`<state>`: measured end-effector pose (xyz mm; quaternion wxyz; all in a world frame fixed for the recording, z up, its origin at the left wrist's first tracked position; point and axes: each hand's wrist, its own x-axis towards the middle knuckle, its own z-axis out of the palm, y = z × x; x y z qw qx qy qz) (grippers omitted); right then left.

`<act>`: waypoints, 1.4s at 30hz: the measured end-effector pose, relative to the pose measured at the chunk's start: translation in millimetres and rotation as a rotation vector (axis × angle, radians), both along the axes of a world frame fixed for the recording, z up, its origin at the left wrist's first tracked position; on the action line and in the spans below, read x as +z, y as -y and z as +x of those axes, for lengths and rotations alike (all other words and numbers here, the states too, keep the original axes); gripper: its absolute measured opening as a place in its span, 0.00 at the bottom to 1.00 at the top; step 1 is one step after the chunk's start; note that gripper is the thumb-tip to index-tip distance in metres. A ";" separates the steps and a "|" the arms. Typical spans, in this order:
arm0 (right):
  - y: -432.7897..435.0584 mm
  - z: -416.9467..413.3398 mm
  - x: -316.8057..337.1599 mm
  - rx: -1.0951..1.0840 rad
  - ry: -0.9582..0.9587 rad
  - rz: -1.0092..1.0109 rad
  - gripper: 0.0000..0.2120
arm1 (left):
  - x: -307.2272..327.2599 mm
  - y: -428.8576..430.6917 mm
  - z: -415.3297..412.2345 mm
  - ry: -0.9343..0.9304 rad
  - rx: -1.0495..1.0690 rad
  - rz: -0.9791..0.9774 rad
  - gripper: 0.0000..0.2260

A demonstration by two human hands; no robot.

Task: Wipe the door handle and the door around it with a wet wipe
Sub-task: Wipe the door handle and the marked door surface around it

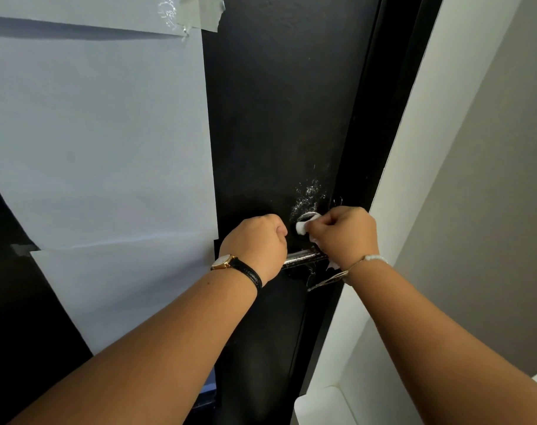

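Black door (276, 102) is filling our view; our left hand (256, 243) is clenching the horizontal door handle (304, 258), our right hand (343, 233) is pinching the wet wipe (301, 227) near the door edge.

Dim, soft light; sharp focus, wide-angle bending at edges.

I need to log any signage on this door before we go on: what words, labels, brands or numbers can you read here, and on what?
None can be read.
Paper sheets taped to the door: blank on the side shown.
Wristwatch on the left hand: seen at an angle, no brand or numerals legible.
Wet wipe in the right hand and door handle: no markings visible.
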<state>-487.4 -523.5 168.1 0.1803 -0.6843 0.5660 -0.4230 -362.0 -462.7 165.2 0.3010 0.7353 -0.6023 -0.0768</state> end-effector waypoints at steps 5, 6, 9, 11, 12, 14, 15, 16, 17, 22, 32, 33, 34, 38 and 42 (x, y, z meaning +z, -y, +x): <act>-3.5 -10.0 -0.4 0.007 0.337 0.257 0.11 | -0.5 0.0 0.4 -0.008 -0.007 -0.004 0.12; -2.5 -10.8 -0.6 0.008 0.369 0.301 0.10 | -0.7 0.8 0.3 -0.005 -0.005 -0.006 0.12; 3.0 -17.1 2.5 0.027 0.238 0.372 0.08 | -1.0 2.3 0.1 0.005 -0.002 -0.010 0.12; 1.6 -23.4 8.1 0.049 0.030 0.382 0.09 | -1.2 2.2 0.1 0.009 -0.006 -0.011 0.12; -1.4 -25.8 10.8 0.043 -0.113 0.354 0.09 | -1.6 1.9 0.2 0.010 -0.007 -0.012 0.12; -9.8 -27.4 14.8 0.022 -0.279 0.194 0.11 | -2.3 1.4 0.5 0.012 -0.008 -0.015 0.12; -13.4 -26.2 15.7 0.019 -0.248 0.099 0.10 | -2.5 1.6 1.0 0.013 -0.007 -0.017 0.12; -15.4 -24.4 14.9 0.026 -0.163 0.005 0.09 | -2.4 2.1 1.1 0.013 -0.006 -0.020 0.12; -15.8 -21.3 13.7 0.028 -0.090 -0.083 0.09 | -2.5 2.4 1.2 0.012 -0.005 -0.023 0.12; -7.7 -2.8 2.8 0.013 -0.095 -0.148 0.09 | -4.2 2.5 0.5 0.030 -0.011 -0.037 0.12; -3.6 -0.4 -4.1 0.129 -0.384 -0.499 0.08 | -6.4 6.0 2.1 0.044 -0.022 -0.052 0.12; -4.3 -1.1 -4.1 0.147 -0.407 -0.519 0.08 | -6.4 6.1 1.8 0.044 -0.026 -0.053 0.12; -4.8 -1.8 -4.2 0.168 -0.426 -0.533 0.09 | -6.4 6.3 1.9 0.048 -0.027 -0.053 0.12; -3.0 1.7 -4.1 0.220 -0.524 -0.555 0.03 | -6.6 7.3 2.0 0.102 -0.032 -0.078 0.11; 0.8 3.4 -1.1 0.257 -0.517 -0.539 0.05 | -7.6 2.1 -2.0 0.183 -0.015 -0.243 0.10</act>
